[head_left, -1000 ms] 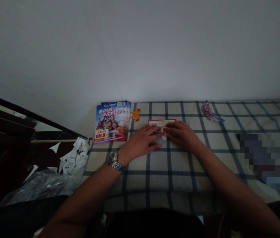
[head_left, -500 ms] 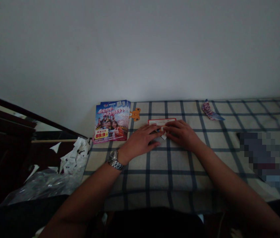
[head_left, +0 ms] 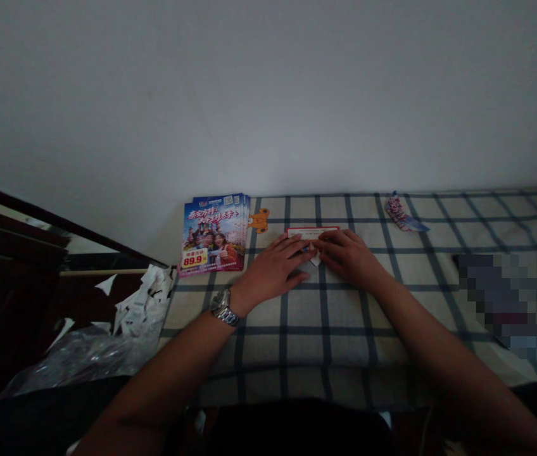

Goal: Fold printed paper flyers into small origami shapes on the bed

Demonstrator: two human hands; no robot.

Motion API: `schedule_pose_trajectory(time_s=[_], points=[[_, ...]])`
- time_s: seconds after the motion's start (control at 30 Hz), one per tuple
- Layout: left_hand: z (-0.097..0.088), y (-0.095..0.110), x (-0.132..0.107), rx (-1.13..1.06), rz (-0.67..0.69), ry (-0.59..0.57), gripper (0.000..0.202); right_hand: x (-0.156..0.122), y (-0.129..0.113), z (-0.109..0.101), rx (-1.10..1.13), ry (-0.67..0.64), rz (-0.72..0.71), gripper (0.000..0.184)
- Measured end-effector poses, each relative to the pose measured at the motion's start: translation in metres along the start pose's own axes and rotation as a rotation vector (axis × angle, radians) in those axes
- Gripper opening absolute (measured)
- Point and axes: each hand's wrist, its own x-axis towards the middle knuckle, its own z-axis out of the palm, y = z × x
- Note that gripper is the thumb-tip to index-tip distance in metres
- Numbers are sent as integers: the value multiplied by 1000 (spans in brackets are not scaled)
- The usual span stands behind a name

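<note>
A folded sheet of paper with a red border (head_left: 307, 233) lies on the checked cloth (head_left: 344, 316). Both hands rest on it side by side. My left hand (head_left: 273, 269), a metal watch on its wrist, lies flat with its fingers stretched over the paper's left part. My right hand (head_left: 347, 256) presses down on the right part, fingers bent and close together. A small white corner of the paper shows between the two hands. Most of the sheet is hidden under them.
A stack of colourful leaflets (head_left: 212, 233) lies at the cloth's far left, an orange paper shape (head_left: 259, 220) beside it. A small folded patterned paper (head_left: 400, 213) lies at the back right. Torn paper scraps and clear plastic (head_left: 121, 323) sit off the left edge.
Both hands stay on the paper; the fingers shift only slightly along it. Nothing else has moved.
</note>
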Motion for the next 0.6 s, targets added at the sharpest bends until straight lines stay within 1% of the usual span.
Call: schedule_pose_trajectory(time_s=[0.23, 0.33, 0.6], points=[[-1, 3, -1, 6, -36, -18, 57, 0, 4, 2, 63, 31, 1, 31], [-2, 4, -2, -2, -41, -18, 58, 0, 3, 2, 65, 34, 6, 33], [-1, 4, -1, -16, -45, -14, 56, -1, 1, 1, 30, -11, 23, 38]])
